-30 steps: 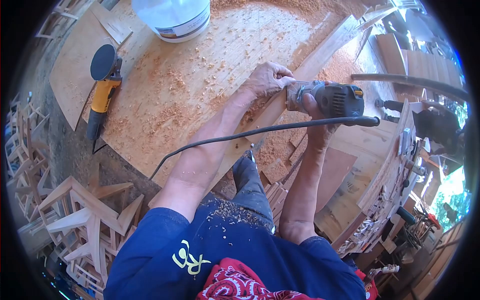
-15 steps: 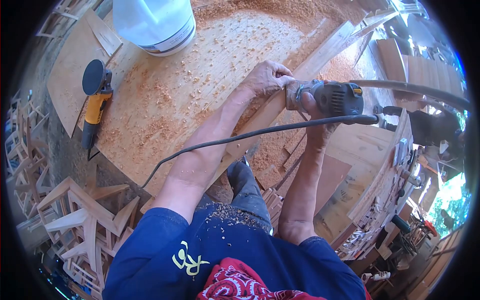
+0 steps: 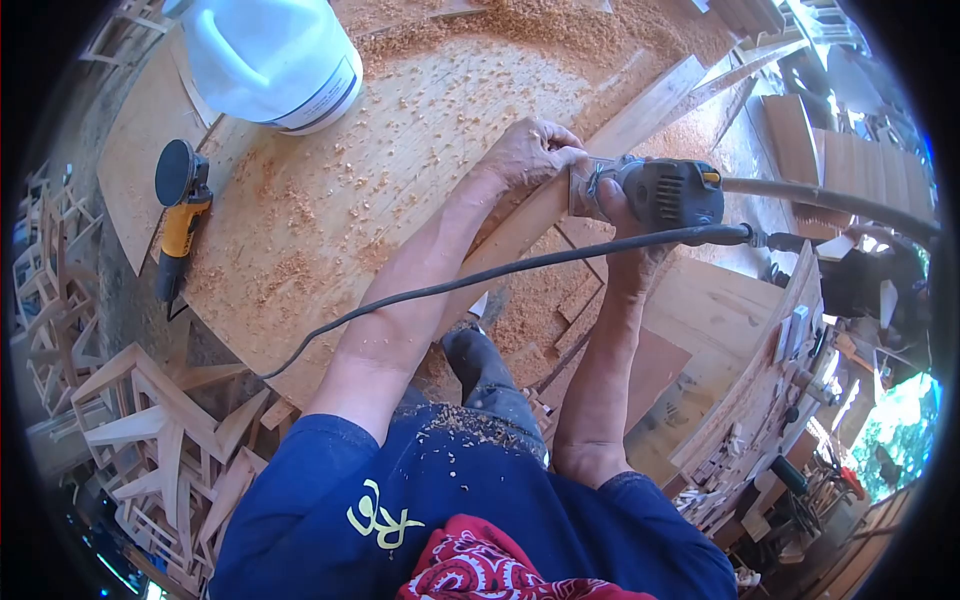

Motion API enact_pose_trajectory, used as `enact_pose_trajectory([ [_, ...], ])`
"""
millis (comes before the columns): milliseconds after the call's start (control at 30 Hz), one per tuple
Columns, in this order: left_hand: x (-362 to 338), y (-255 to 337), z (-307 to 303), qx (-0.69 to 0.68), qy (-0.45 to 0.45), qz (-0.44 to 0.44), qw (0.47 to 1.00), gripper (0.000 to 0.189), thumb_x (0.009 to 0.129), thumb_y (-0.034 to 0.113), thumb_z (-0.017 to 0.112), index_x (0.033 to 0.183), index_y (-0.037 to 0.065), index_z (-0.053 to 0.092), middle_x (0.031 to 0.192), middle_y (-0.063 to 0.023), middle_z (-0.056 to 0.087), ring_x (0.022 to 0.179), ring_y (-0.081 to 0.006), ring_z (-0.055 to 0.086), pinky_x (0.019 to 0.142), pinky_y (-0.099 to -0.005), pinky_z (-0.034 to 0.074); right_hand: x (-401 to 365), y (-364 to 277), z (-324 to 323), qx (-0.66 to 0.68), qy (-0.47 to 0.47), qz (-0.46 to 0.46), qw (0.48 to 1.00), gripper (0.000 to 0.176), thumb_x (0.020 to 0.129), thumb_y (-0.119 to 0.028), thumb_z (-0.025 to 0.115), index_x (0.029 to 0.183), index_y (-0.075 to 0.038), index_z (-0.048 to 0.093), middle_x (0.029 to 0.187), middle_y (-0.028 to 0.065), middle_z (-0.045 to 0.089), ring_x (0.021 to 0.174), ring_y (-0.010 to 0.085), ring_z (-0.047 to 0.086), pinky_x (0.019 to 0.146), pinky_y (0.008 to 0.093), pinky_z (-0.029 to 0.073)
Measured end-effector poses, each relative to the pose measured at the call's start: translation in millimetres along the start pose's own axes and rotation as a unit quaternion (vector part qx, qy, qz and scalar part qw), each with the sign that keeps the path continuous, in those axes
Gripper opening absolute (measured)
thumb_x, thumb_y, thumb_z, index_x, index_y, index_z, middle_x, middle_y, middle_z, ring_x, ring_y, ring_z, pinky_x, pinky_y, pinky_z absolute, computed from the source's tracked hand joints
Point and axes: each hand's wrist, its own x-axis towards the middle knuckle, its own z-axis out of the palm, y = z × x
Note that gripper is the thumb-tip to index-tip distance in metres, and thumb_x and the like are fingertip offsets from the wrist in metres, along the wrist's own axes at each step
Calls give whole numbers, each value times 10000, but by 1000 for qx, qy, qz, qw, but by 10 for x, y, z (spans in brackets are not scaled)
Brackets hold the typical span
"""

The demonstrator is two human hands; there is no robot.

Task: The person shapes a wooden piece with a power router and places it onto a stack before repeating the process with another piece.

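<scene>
My right hand (image 3: 628,222) is wrapped around a trim router (image 3: 672,192), a dark-bodied power tool lying on its side with its base against a long wooden board (image 3: 515,228). My left hand (image 3: 530,156) is closed in a pinch at the near edge of the router's clear base, just above the board. Its fingertips partly hide what they grip. A black cord (image 3: 480,272) runs from the router across my left forearm. Behind the router, a thick grey hose (image 3: 830,197) stretches to the right.
A white plastic jug (image 3: 270,65) stands on the shaving-strewn plywood table (image 3: 420,130). At the left edge lies a yellow-and-black angle grinder (image 3: 180,225). Cut wooden pieces (image 3: 165,430) are heaped at lower left. A cluttered bench (image 3: 745,370) stands at right.
The view has shifted slightly, so more of the jug shows and the grinder appears a little lower and further left. Both hands and the router keep nearly the same place on the board.
</scene>
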Motion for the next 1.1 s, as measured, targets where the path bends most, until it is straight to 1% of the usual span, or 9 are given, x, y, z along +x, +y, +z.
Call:
enact_pose_trajectory([
  [233, 175, 106, 78, -28, 11, -16, 999, 212, 891, 187, 724, 1026, 30, 772, 913, -68, 756, 849, -133, 681, 817, -286, 537, 235, 34, -25, -24, 8, -8, 1000, 496, 704, -82, 878, 1116, -24, 609, 1036, 54, 628, 908, 174, 607, 832, 334, 518],
  [267, 225, 96, 93, -44, 9, -15, 999, 212, 890, 188, 720, 1022, 30, 772, 911, -71, 756, 848, -134, 683, 817, -287, 537, 256, -30, -30, -24, -7, 19, 1000, 573, 681, -19, 832, 1205, -17, 599, 1112, 86, 623, 1024, 218, 613, 925, 371, 519],
  [367, 350, 122, 117, 17, 22, -6, 1000, 216, 883, 186, 722, 1011, 18, 770, 910, -81, 754, 852, -132, 684, 818, -282, 536, 358, 60, -37, 11, 10, -8, 1000, 539, 706, -74, 878, 1161, -31, 594, 1067, 52, 624, 935, 171, 605, 853, 335, 517],
  [467, 519, 100, 141, -6, 26, 8, 1000, 218, 875, 192, 733, 1005, 22, 773, 882, -83, 756, 808, -131, 686, 773, -279, 540, 519, 167, -50, 14, 12, -67, 998, 561, 699, -66, 879, 1180, -36, 591, 1087, 54, 623, 969, 177, 610, 885, 339, 516],
  [767, 935, 196, 242, -5, 26, -2, 1000, 218, 862, 213, 758, 976, 28, 777, 869, -93, 759, 779, -135, 691, 753, -288, 550, 932, 351, -138, 26, 17, -39, 999, 581, 703, -70, 870, 1212, -38, 590, 1117, 58, 624, 1013, 207, 616, 944, 375, 505],
  [867, 1049, 190, 248, -17, 29, -4, 999, 222, 853, 224, 758, 961, 31, 778, 856, -107, 757, 766, -149, 697, 744, -300, 552, 1031, 321, -135, -6, 8, -8, 1000, 599, 725, -70, 804, 1276, -32, 571, 1170, 84, 601, 1060, 221, 605, 970, 383, 499],
  [933, 1141, 203, 287, -28, 29, -4, 999, 232, 827, 233, 761, 940, 31, 780, 838, -135, 755, 746, -175, 710, 725, -318, 553, 1138, 360, -191, -16, 7, -18, 1000, 604, 731, -58, 800, 1287, -35, 567, 1180, 86, 604, 1067, 222, 607, 972, 383, 499],
  [1033, 1269, 201, 334, -18, 51, 26, 998, 233, 829, 239, 765, 937, 33, 780, 842, -134, 755, 759, -181, 714, 743, -319, 553, 1275, 386, -179, -2, 3, -19, 1000, 603, 736, -37, 795, 1294, -41, 565, 1191, 85, 607, 1077, 220, 609, 974, 380, 498],
  [1100, 1352, 209, 347, -13, 38, 5, 999, 230, 853, 236, 767, 965, 35, 778, 870, -112, 757, 788, -160, 703, 756, -305, 552, 1353, 448, -195, 5, 13, -32, 999, 601, 737, -26, 793, 1293, -44, 565, 1192, 82, 609, 1080, 217, 610, 975, 378, 499],
])
